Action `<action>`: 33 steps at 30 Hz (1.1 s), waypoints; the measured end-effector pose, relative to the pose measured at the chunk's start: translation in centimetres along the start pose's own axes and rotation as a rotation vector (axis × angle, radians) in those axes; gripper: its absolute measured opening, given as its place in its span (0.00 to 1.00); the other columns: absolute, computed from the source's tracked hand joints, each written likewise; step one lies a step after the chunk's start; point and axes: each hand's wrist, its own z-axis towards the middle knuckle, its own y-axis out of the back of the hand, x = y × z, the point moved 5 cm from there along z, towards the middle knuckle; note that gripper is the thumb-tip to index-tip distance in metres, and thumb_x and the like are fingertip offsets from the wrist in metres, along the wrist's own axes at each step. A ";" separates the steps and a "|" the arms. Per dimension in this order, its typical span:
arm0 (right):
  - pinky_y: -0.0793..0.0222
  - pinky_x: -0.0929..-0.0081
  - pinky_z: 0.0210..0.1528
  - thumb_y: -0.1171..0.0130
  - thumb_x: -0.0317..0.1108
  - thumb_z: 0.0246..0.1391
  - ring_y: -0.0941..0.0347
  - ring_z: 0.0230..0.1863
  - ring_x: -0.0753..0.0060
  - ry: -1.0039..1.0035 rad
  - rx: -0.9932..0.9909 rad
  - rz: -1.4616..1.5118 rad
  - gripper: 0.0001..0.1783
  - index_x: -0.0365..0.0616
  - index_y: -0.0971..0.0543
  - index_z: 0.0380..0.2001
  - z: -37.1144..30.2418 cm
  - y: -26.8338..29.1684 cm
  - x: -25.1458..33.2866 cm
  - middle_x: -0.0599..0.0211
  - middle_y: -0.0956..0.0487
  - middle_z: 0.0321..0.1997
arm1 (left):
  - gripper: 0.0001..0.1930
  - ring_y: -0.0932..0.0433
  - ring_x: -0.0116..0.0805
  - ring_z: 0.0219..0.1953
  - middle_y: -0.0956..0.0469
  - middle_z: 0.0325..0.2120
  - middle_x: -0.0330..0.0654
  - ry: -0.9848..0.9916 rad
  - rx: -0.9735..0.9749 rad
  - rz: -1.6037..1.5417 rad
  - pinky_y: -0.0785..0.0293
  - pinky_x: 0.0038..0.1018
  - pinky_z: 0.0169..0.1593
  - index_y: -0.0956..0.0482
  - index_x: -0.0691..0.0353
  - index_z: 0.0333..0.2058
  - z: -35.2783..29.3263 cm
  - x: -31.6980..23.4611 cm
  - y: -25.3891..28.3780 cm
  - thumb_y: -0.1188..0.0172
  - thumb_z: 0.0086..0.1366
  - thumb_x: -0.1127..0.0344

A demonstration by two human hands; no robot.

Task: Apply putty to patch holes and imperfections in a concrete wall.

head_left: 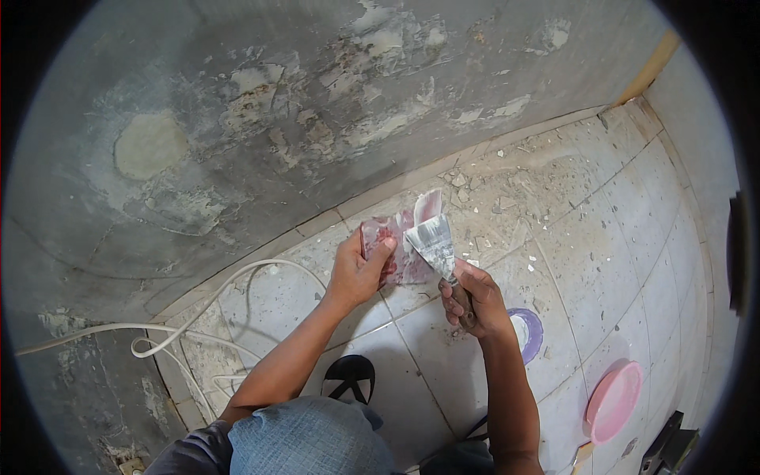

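My left hand (358, 271) grips the left edge of a flat, pinkish-red rectangular piece (410, 267) smeared with white paste, thumb on top. What the piece is made of I cannot tell. In my right hand (478, 298) is a putty knife (434, 244), its dark handle wrapped by my fingers. The wide blade, coated in white and grey paste, points up and left and lies over the piece's right side. A pale pink, curved flap (427, 207) sticks up behind the blade; whether it belongs to the piece is unclear.
The grey wall (261, 190) ahead has peeling paint and pale patches. Plaster crumbs (499, 190) litter the tiled floor. A cream cable (206, 305) loops at left. A purple-rimmed round item (534, 336) and a pink basin (613, 402) stand at right. My sandalled foot (348, 378) is below.
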 end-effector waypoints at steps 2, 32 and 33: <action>0.33 0.80 0.18 0.53 0.38 0.62 0.35 0.17 0.82 0.017 0.001 -0.001 0.20 0.37 0.31 0.52 0.1 -0.5 0.9 0.70 0.27 0.25 | 0.13 0.30 0.20 0.25 0.25 0.27 0.34 0.010 0.034 0.023 0.31 0.20 0.31 0.26 0.65 0.42 -0.4 0.5 -0.2 0.44 0.65 0.62; 0.20 0.62 0.26 0.59 0.25 0.57 0.32 0.23 0.66 0.541 -0.632 -0.010 0.17 0.29 0.35 0.50 14.9 6.3 16.0 0.56 0.33 0.30 | 0.03 0.29 0.19 0.23 0.26 0.25 0.32 0.225 -0.174 -0.096 0.31 0.20 0.26 0.27 0.60 0.33 0.7 4.0 4.3 0.44 0.64 0.68; 0.20 0.61 0.26 0.58 0.24 0.57 0.32 0.23 0.66 0.537 -0.612 -0.012 0.20 0.30 0.37 0.52 15.2 6.2 16.0 0.56 0.33 0.30 | 0.03 0.29 0.19 0.23 0.26 0.25 0.31 0.220 -0.177 -0.096 0.31 0.20 0.26 0.27 0.60 0.33 0.8 4.1 4.5 0.44 0.63 0.68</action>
